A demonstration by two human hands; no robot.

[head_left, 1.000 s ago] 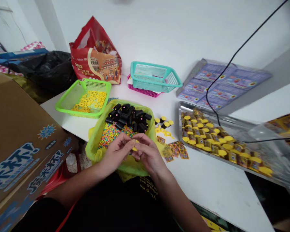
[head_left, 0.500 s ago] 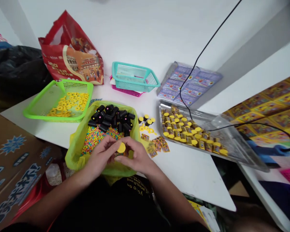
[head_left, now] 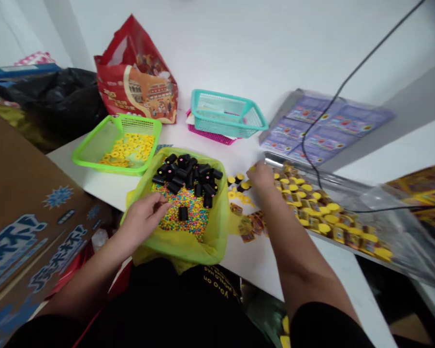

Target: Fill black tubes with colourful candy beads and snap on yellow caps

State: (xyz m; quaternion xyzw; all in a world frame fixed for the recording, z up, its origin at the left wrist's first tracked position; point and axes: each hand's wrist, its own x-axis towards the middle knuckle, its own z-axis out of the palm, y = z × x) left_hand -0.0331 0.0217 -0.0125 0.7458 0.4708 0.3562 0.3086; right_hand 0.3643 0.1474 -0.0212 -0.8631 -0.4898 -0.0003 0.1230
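Left hand (head_left: 142,223) half open, nothing visible in it, fingers curled just above candy beads (head_left: 194,215) in a yellow plastic bag (head_left: 181,249). 1 black tube (head_left: 183,213) lies alone on the beads; a heap of black tubes (head_left: 186,174) fills the bag's 12 o'clock side. Right hand (head_left: 263,176) reaches to 2 o'clock, fingers bunched downward, near loose yellow caps (head_left: 244,185) by the corner of a metal tray (head_left: 271,158); whether it grips anything cannot be told. Green basket (head_left: 105,166) of yellow rings (head_left: 128,150) sits at 10 o'clock.
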